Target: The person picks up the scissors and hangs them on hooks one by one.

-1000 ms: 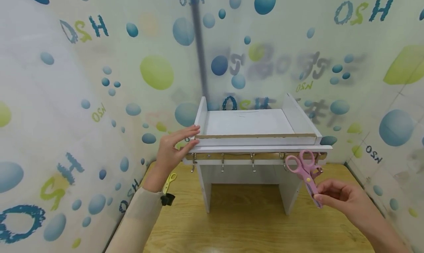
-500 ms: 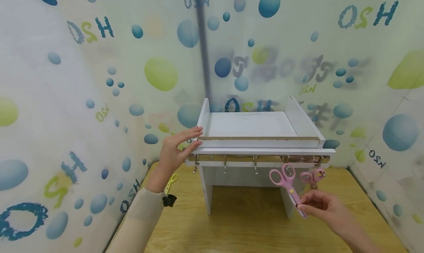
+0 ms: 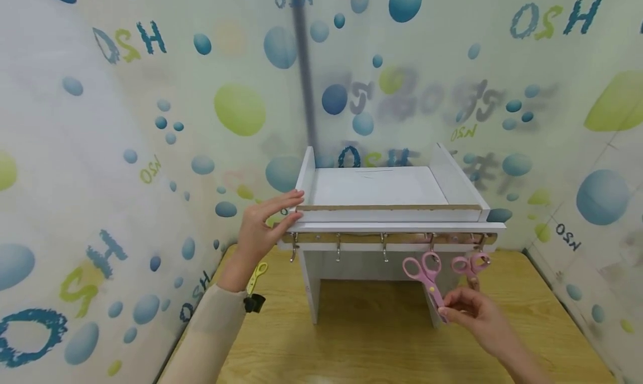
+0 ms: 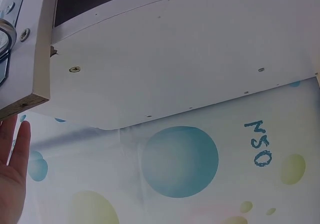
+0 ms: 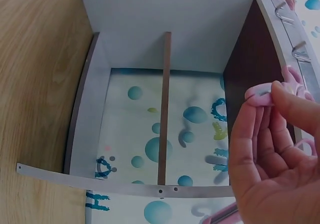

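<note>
In the head view the right hand [image 3: 477, 317] pinches pink scissors [image 3: 432, 288] by the blade end, handle loops up, just below the hook rail [image 3: 361, 238]. A second pair of pink scissors [image 3: 470, 264] hangs at the rail's right end. The left hand [image 3: 261, 225] rests with extended fingers against the left end of the white shelf unit [image 3: 392, 214]. In the right wrist view, thumb and fingers of the right hand [image 5: 280, 144] close on the pink blade end [image 5: 260, 94]. Beside the board's corner stand the left hand's fingers [image 4: 19, 149].
Yellow scissors [image 3: 256, 278] lie by the left wrist, partly behind the sleeve and a black wrist mount [image 3: 254, 303]. The shelf unit stands on a wooden table [image 3: 372, 339], with patterned walls [image 3: 241, 49] behind and beside it. Several metal hooks line the rail.
The right hand has moved left with its pink scissors, uncovering the second pink pair at the rail's right end. The left hand stays at the shelf's left end.
</note>
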A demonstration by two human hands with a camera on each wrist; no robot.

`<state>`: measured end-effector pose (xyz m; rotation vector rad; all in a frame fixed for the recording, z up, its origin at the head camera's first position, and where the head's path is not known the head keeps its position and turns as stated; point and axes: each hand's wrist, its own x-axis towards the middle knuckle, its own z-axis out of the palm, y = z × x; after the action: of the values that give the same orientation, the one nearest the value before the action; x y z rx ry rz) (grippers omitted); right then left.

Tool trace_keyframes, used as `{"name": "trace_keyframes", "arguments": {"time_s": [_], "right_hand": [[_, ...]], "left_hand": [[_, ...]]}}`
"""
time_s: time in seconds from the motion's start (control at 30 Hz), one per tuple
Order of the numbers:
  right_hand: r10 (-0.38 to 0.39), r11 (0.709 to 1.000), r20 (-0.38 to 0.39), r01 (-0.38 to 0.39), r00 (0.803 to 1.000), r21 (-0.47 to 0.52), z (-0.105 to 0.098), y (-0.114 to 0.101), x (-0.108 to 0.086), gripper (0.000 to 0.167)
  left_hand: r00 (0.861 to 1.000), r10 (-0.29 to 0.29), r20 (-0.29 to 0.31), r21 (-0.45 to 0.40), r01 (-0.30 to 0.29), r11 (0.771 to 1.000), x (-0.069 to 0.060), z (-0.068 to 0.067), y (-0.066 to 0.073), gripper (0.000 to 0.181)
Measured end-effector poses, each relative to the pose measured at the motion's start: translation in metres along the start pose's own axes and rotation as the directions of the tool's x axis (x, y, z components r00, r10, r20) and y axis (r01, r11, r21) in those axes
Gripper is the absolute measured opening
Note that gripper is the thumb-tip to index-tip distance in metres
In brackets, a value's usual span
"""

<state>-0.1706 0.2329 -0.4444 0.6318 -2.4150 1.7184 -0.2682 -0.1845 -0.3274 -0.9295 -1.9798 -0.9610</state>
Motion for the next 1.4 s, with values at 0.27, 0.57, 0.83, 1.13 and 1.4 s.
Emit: {"name": "trace_keyframes", "arguments": {"time_s": [0.27, 0.57, 0.83, 1.13, 1.4], "right_hand": [[-0.017, 0.998, -0.010, 0.016, 1.000, -0.065, 0.004, 0.000, 0.000, 0.008], [-0.007, 0.990, 0.029, 0.011, 1.000, -0.144, 0.002, -0.003, 0.000, 0.006], [-0.076, 0.953, 0.202, 0.131, 0.977, -0.273, -0.035, -0.033, 0.002, 0.016], [-0.189, 0.832, 0.192, 0.261, 0.963, -0.490, -0.089, -0.101, 0.025, 0.033], [-0.452, 0.637, 0.135, 0.426, 0.881, -0.643, -0.113, -0.130, 0.063, 0.042]], "left_hand": [[1.000, -0.015, 0.006, 0.006, 0.015, 1.000, 0.000, 0.000, 0.001, 0.031], [1.000, 0.008, -0.013, -0.012, -0.008, 1.000, -0.002, 0.000, 0.000, 0.033], [0.999, 0.029, -0.021, -0.018, -0.029, 0.999, -0.001, 0.001, 0.000, 0.034], [1.000, -0.008, -0.004, -0.007, 0.008, 1.000, -0.006, -0.001, 0.002, 0.033], [1.000, 0.010, -0.006, -0.009, -0.011, 1.000, -0.003, 0.000, 0.000, 0.034]]}}
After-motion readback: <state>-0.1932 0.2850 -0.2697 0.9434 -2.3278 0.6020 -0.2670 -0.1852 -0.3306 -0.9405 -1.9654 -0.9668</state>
